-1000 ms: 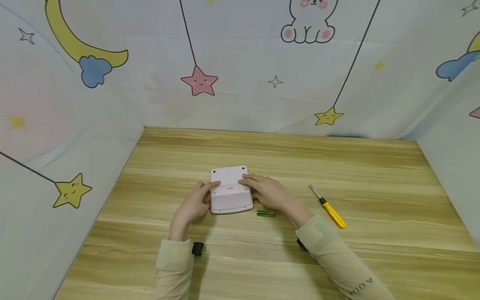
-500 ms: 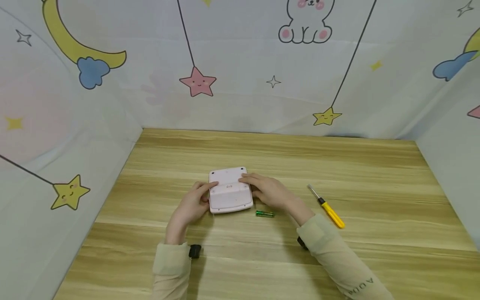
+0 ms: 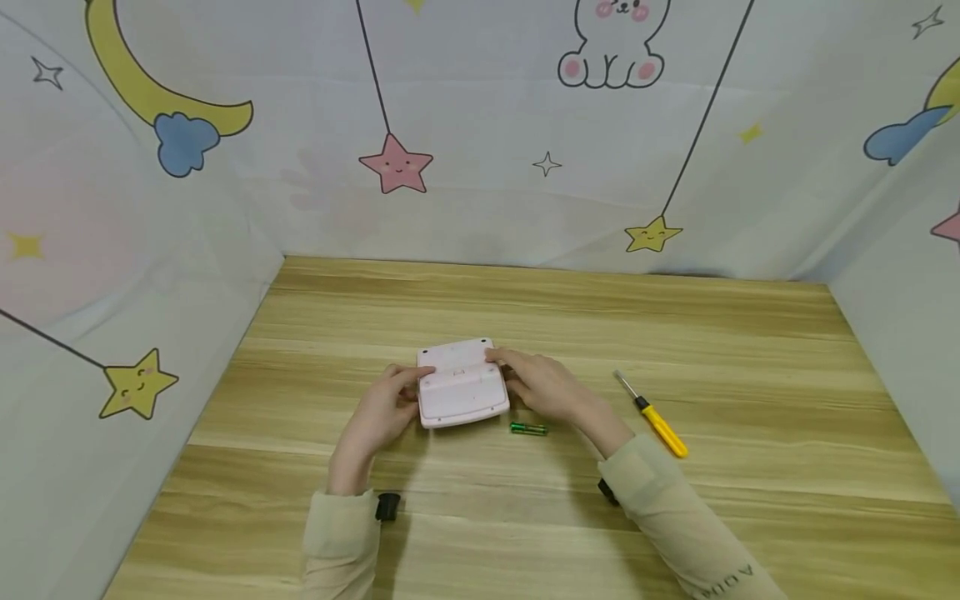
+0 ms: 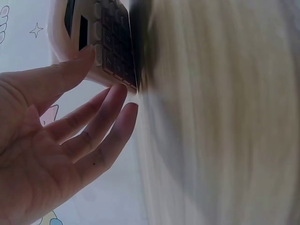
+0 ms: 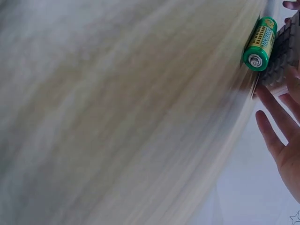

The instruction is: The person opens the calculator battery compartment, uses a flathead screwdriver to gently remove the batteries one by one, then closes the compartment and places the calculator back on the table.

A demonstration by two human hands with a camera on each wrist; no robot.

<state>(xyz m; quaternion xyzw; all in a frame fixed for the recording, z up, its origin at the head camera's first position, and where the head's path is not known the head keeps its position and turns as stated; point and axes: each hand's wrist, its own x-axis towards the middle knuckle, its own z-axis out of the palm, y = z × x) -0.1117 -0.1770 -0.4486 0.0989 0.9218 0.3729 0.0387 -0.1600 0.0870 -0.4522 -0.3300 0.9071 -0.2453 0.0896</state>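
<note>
A pale pink calculator (image 3: 463,398) is held back side up between both hands, its near edge tilted off the table. Its dark keys (image 4: 108,42) face the tabletop in the left wrist view. The left hand (image 3: 382,408) grips the left edge, index finger on the back and thumb at the key side. On the opposite edge, the right hand (image 3: 543,385) pinches the case the same way, with some fingers hidden beneath. A green battery (image 3: 528,429) lies just right of the calculator's near corner; its metal end shows in the right wrist view.
A screwdriver (image 3: 652,417) with a yellow handle lies to the right of the right hand. The wood-grain table (image 3: 495,533) is bordered at the back and sides by a printed white cloth (image 3: 480,208).
The calculator has tilted further, its far part appearing shorter and its near edge raised. Both hands keep their grip. Battery and screwdriver stay in place.
</note>
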